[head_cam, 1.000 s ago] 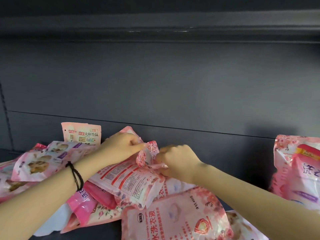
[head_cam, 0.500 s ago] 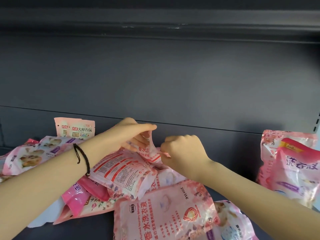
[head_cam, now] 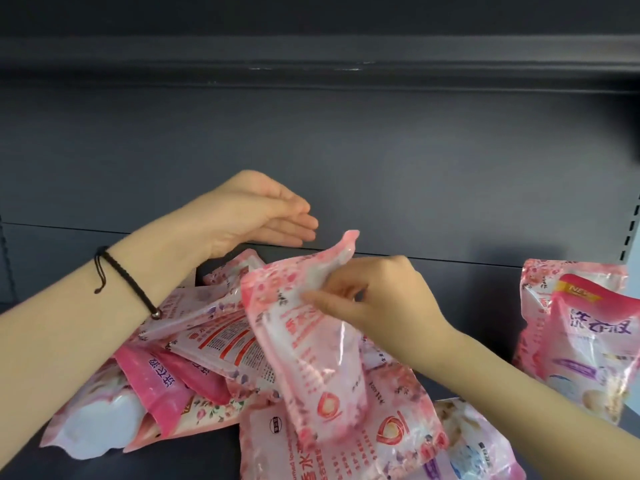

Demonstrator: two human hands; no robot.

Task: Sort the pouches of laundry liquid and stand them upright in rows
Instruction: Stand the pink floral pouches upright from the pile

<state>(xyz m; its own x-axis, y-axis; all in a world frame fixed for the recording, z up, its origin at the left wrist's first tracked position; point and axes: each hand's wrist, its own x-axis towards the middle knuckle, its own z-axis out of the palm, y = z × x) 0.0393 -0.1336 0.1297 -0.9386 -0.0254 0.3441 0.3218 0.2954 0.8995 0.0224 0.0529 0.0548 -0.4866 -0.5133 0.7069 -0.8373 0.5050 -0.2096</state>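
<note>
My right hand pinches the top edge of a pale pink pouch and holds it lifted, hanging slanted over the heap. My left hand hovers above and left of it with fingers straight, touching nothing. Under both hands lies a loose heap of pink laundry-liquid pouches, lying flat and overlapping. A darker pink pouch lies at the heap's left. At the right edge, pouches stand upright against the back panel.
The dark grey shelf floor shows at the front left. The grey back panel rises behind the heap, with the upper shelf's lip overhead. A slotted upright stands at the far right.
My right hand has raised one pouch off the heap by its top. My left hand let go of it, opened and rose upward.
</note>
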